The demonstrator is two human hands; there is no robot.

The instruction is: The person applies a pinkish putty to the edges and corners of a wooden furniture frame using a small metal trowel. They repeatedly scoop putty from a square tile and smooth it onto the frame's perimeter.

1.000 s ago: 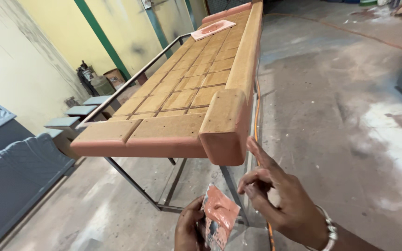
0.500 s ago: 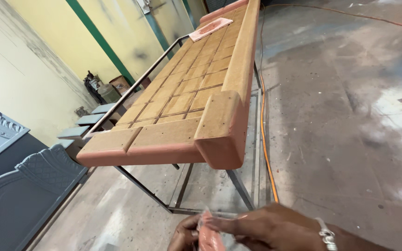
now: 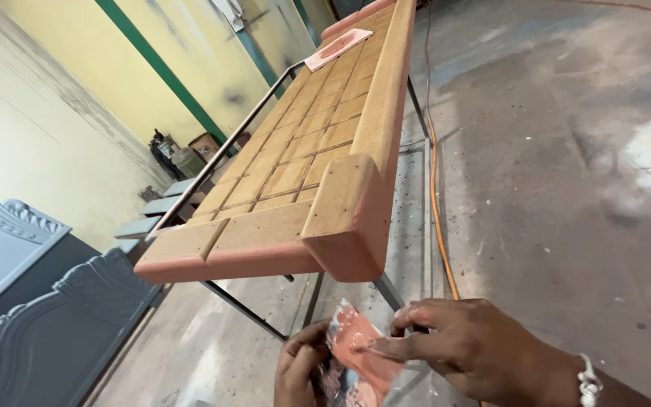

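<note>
Small clear plastic packet smeared with pinkish-red paste (image 3: 359,354) low in view, below near corner of long brown panelled wooden board (image 3: 303,173). Left hand (image 3: 299,369) grip pinches packet's left edge. Right hand (image 3: 469,350) grip pinches its upper right edge, fingers pressed together on plastic. Board lies on black metal frame stand (image 3: 242,305). Orange cable (image 3: 435,188) runs along grey concrete floor (image 3: 566,151).
</note>
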